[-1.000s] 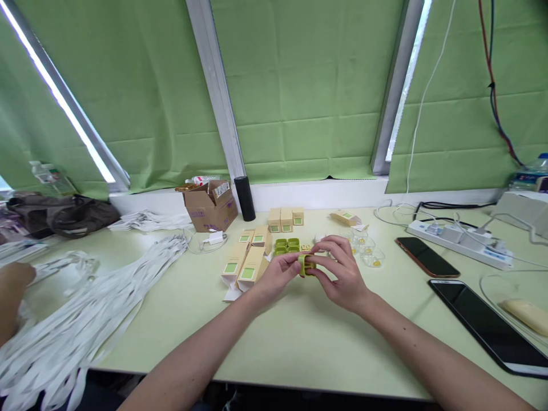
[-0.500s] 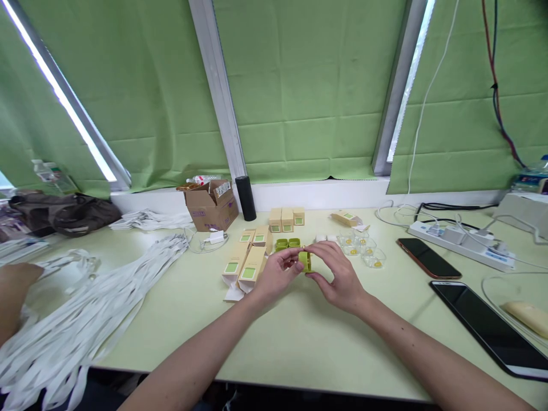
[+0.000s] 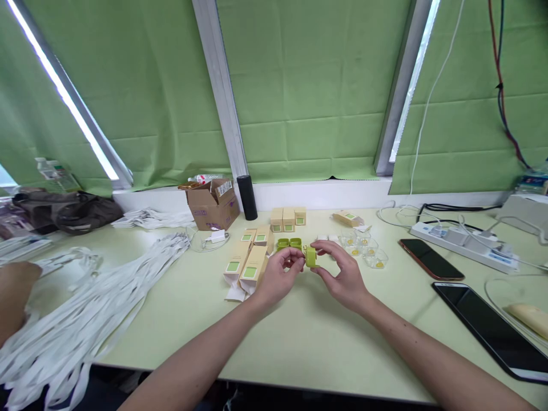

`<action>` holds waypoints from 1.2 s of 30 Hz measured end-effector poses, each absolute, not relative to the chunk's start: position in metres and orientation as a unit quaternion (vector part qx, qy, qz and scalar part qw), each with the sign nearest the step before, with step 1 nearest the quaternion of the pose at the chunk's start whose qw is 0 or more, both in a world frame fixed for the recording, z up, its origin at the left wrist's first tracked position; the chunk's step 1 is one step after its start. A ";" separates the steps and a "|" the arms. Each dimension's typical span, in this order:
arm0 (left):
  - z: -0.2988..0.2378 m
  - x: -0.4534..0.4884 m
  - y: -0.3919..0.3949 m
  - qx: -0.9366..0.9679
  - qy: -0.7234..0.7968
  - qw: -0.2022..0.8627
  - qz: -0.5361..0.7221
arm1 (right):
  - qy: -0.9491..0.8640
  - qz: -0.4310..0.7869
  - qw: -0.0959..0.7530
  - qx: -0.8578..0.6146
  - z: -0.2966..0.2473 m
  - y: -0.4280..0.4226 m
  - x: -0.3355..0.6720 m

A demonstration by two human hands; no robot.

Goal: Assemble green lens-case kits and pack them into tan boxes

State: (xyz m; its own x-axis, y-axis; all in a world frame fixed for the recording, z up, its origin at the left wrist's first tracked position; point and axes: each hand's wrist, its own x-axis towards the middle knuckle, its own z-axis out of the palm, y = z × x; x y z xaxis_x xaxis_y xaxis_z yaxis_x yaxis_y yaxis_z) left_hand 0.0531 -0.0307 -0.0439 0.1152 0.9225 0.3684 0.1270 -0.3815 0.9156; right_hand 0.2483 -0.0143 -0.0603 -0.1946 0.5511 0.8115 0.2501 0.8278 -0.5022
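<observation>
A small olive-green case (image 3: pixel 310 257) is held up over the middle of the table, with a small loop or clasp showing on its left side. My right hand (image 3: pixel 341 276) grips it from the right between thumb and fingers. My left hand (image 3: pixel 281 275) pinches at the loop side, its thumb and fingertips together. Just behind the hands lie similar green cases (image 3: pixel 289 244), partly hidden. To the left of my left hand stand several beige cartons (image 3: pixel 253 265) with green labels. Clear plastic pieces with yellow spots (image 3: pixel 369 248) lie beyond my right hand.
More beige boxes (image 3: pixel 287 219) stand at the back, near a black cylinder (image 3: pixel 246 198) and an open cardboard box (image 3: pixel 213 206). White straps (image 3: pixel 107 297) cover the left side, where another person's arm (image 3: pixel 16 297) reaches in. Phones (image 3: pixel 430 259) and a power strip (image 3: pixel 464 245) lie on the right.
The green case has been turned, so a broad face and the loop side now show. My hands have shifted slightly with it.
</observation>
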 end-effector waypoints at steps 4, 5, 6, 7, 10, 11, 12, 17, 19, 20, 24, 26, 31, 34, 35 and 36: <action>-0.042 0.055 -0.032 0.640 0.411 0.380 0.527 | -0.771 0.131 0.569 -0.255 -0.064 -0.015 0.247; -0.042 0.054 -0.032 0.640 0.413 0.380 0.525 | -0.773 0.132 0.566 -0.254 -0.065 -0.015 0.247; -0.042 0.054 -0.031 0.640 0.415 0.381 0.523 | -0.775 0.131 0.564 -0.254 -0.066 -0.014 0.247; -0.042 0.054 -0.031 0.640 0.416 0.383 0.520 | -0.776 0.130 0.563 -0.253 -0.066 -0.014 0.247; -0.042 0.053 -0.029 0.638 0.420 0.395 0.511 | -0.775 0.126 0.565 -0.252 -0.067 -0.014 0.247; -0.042 0.053 -0.029 0.637 0.421 0.399 0.508 | -0.775 0.125 0.566 -0.251 -0.067 -0.014 0.247; -0.043 0.053 -0.028 0.635 0.422 0.404 0.505 | -0.776 0.124 0.566 -0.250 -0.067 -0.014 0.247; -0.045 0.053 -0.027 0.637 0.420 0.411 0.499 | -0.778 0.126 0.562 -0.250 -0.067 -0.013 0.247; -0.046 0.053 -0.027 0.640 0.417 0.410 0.499 | -0.778 0.128 0.561 -0.250 -0.068 -0.013 0.247; -0.046 0.053 -0.027 0.641 0.415 0.410 0.499 | -0.778 0.129 0.561 -0.251 -0.068 -0.013 0.247; -0.046 0.054 -0.028 0.639 0.409 0.417 0.499 | -0.776 0.134 0.562 -0.254 -0.068 -0.013 0.247; -0.045 0.055 -0.028 0.638 0.410 0.419 0.500 | -0.775 0.138 0.562 -0.255 -0.068 -0.013 0.247; -0.044 0.055 -0.029 0.633 0.412 0.420 0.503 | -0.774 0.140 0.562 -0.255 -0.066 -0.013 0.247; -0.044 0.055 -0.029 0.633 0.415 0.419 0.502 | -0.774 0.139 0.564 -0.255 -0.066 -0.013 0.247; -0.043 0.055 -0.029 0.632 0.416 0.418 0.502 | -0.774 0.139 0.563 -0.255 -0.066 -0.013 0.247; -0.043 0.055 -0.029 0.631 0.417 0.418 0.502 | -0.774 0.139 0.562 -0.255 -0.066 -0.013 0.247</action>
State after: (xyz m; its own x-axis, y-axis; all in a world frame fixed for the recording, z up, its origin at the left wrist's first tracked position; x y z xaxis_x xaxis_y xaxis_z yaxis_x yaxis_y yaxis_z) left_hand 0.0554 -0.0290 -0.0431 0.1465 0.9472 0.2852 0.1068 -0.3018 0.9474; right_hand 0.2473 -0.0129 -0.0660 -0.2370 0.5513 0.8000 0.2392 0.8312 -0.5019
